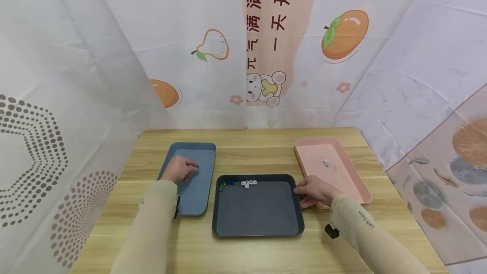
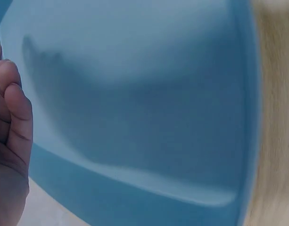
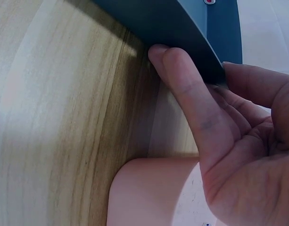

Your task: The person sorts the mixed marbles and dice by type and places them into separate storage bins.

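A dark grey tray lies in the middle of the table. Along its far wall are several blue and green marbles and several white dice. At its right wall my right hand pinches the rim, with the thumb on top and fingers against the outer side. My left hand is over the blue tray, its fingers loosely bent and casting a shadow on the tray floor. Nothing shows in that hand, though its thumb is hidden in the left wrist view.
On the right stands a pink tray, a few white dice inside; my right forearm passes over its near side. The wooden table ends at printed curtains behind and on both sides.
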`<state>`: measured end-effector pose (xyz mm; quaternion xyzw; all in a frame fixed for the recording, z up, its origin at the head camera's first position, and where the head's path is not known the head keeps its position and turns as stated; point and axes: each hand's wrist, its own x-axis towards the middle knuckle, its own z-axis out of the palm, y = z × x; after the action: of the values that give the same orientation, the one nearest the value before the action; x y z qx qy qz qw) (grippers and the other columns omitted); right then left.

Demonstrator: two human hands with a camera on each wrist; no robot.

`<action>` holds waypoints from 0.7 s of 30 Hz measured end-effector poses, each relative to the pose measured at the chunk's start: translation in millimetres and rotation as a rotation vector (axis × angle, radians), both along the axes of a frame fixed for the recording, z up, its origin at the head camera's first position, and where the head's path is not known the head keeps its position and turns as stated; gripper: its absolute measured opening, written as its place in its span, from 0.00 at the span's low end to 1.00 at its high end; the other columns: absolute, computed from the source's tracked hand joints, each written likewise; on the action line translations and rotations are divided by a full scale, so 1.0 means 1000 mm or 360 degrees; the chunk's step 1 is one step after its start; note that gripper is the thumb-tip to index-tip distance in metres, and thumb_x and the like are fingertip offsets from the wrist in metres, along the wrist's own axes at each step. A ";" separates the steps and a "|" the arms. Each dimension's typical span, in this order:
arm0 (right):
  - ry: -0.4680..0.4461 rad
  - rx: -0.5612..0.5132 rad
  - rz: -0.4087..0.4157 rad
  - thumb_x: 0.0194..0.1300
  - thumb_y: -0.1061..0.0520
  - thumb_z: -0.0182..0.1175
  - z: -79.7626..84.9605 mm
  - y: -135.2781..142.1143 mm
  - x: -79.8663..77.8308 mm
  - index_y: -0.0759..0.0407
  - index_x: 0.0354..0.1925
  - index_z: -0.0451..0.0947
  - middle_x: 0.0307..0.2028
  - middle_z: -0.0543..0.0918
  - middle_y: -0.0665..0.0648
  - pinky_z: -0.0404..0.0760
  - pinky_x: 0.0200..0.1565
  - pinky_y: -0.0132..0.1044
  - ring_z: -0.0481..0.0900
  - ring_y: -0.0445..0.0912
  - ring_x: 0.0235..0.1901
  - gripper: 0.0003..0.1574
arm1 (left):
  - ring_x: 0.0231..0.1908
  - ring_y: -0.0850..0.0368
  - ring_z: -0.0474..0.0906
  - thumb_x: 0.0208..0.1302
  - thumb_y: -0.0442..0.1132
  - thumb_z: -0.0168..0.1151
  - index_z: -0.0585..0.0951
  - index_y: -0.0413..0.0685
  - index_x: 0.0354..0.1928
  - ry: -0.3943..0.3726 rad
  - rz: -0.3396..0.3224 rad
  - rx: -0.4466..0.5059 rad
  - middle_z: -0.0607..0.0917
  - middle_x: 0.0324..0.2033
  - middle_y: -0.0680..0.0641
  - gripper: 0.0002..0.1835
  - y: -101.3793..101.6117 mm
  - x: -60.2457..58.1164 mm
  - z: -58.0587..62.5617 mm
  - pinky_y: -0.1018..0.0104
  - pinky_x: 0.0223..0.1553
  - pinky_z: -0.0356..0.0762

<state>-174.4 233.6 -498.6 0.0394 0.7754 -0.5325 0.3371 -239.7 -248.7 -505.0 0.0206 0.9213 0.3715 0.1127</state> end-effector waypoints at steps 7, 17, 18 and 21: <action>0.0016 -0.0001 -0.0003 0.75 0.61 0.58 -0.001 0.000 0.000 0.73 0.46 0.81 0.32 0.83 0.63 0.89 0.34 0.42 0.85 0.47 0.26 0.13 | 0.13 0.55 0.75 0.68 0.34 0.67 0.89 0.39 0.50 -0.0037 0.0020 -0.0090 0.79 0.11 0.47 0.12 0.004 0.001 -0.001 0.62 0.28 0.77; 0.0013 0.0019 -0.0005 0.74 0.61 0.59 0.000 -0.002 0.001 0.72 0.45 0.81 0.32 0.83 0.62 0.89 0.33 0.42 0.85 0.47 0.26 0.12 | 0.14 0.55 0.76 0.68 0.33 0.67 0.88 0.39 0.50 -0.0082 0.0040 -0.0139 0.81 0.13 0.47 0.12 0.003 0.002 -0.006 0.64 0.25 0.76; 0.0012 0.0020 -0.0006 0.74 0.61 0.59 0.000 -0.002 0.001 0.71 0.45 0.81 0.32 0.83 0.62 0.89 0.33 0.42 0.85 0.48 0.26 0.12 | 0.14 0.55 0.76 0.68 0.33 0.67 0.88 0.39 0.51 -0.0091 0.0043 -0.0138 0.81 0.14 0.47 0.12 0.003 0.002 -0.007 0.64 0.25 0.76; 0.0014 0.0021 -0.0004 0.75 0.61 0.58 0.001 -0.002 0.001 0.71 0.45 0.81 0.32 0.83 0.62 0.89 0.33 0.42 0.85 0.48 0.27 0.11 | 0.15 0.55 0.77 0.68 0.33 0.67 0.89 0.40 0.50 -0.0105 0.0047 -0.0165 0.82 0.15 0.47 0.12 0.003 0.002 -0.007 0.63 0.24 0.76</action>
<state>-173.2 231.3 -497.9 0.0402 0.7803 -0.5279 0.3329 -238.0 -245.2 -512.4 -0.0110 0.9354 0.3253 0.1384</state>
